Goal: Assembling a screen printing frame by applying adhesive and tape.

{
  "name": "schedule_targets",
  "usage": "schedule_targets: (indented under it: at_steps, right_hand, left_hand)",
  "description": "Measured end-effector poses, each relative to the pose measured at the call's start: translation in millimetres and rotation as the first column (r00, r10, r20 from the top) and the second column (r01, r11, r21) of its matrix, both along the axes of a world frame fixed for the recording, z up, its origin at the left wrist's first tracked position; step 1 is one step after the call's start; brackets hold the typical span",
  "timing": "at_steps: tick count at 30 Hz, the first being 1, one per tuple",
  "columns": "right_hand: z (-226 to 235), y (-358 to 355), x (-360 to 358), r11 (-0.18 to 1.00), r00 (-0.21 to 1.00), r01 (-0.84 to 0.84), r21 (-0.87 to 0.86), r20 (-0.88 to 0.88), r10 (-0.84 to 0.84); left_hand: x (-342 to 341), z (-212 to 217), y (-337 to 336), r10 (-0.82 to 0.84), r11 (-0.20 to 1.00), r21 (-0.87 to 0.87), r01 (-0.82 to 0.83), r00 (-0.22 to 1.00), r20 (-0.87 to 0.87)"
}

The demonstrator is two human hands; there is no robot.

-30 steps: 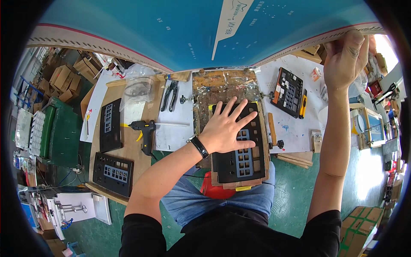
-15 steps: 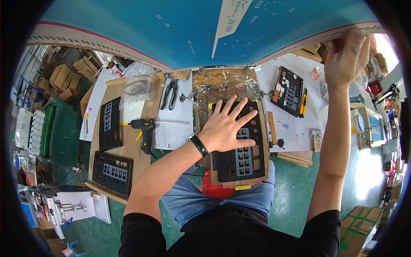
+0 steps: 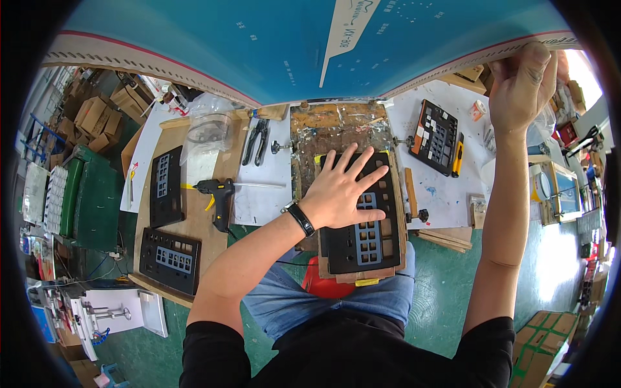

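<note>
A black faceplate (image 3: 345, 252) with rows of square cutouts and a blue-grey grid lies on a worn board (image 3: 343, 132) before me. My left hand (image 3: 339, 193) rests flat on it, fingers spread. A large blue printing screen (image 3: 246, 55) with a pale frame stands tilted up over the far side of the board. At the upper right, my right hand (image 3: 525, 90) is closed on the screen's frame edge; some of its fingertips are hidden behind it.
Two more black faceplates (image 3: 169, 258) lie on the left. Near them are a glue gun (image 3: 218, 197) and black-handled pliers (image 3: 256, 141). A button-filled panel (image 3: 435, 138) and a yellow cutter knife (image 3: 458, 155) lie on the right. Clamp knobs (image 3: 424, 215) stick out beside the board.
</note>
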State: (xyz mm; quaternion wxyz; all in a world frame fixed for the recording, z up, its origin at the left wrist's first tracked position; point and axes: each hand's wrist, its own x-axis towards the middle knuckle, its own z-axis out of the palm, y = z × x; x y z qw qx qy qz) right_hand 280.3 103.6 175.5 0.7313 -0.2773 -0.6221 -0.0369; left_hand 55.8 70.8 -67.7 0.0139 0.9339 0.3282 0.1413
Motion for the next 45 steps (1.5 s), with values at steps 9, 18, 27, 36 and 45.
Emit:
schedule_targets:
  at_steps: [9, 18, 27, 36, 45]
  right_hand:
    - [3, -4, 1, 0.998, 0.999, -0.034, -0.045, -0.03, 0.032]
    - [7, 7, 5, 0.991, 0.991, -0.136, -0.008, 0.005, 0.136]
    - [5, -22, 26, 0.913, 0.945, -0.283, -0.293, 0.078, 0.318]
    - [-44, -112, 42, 0.985, 0.86, -0.011, -0.172, 0.5, 0.097]
    - [-140, -221, 37, 0.92, 0.663, 0.153, -0.36, 0.728, 0.175]
  left_hand:
    - [0, -1, 0, 0.004, 1.0, -0.016, -0.004, 1.0, -0.002]
    - [1, -2, 1, 0.004, 1.0, 0.025, -0.004, 1.0, 0.009]
    - [-28, 9, -32, 0.018, 0.991, 0.113, -0.065, 0.925, 0.38]
    - [-143, 43, -125, 0.422, 0.872, -0.415, 0.261, 0.032, 0.906]
    - [-137, 31, -225, 0.62, 0.744, -0.519, 0.422, -0.145, 0.771]
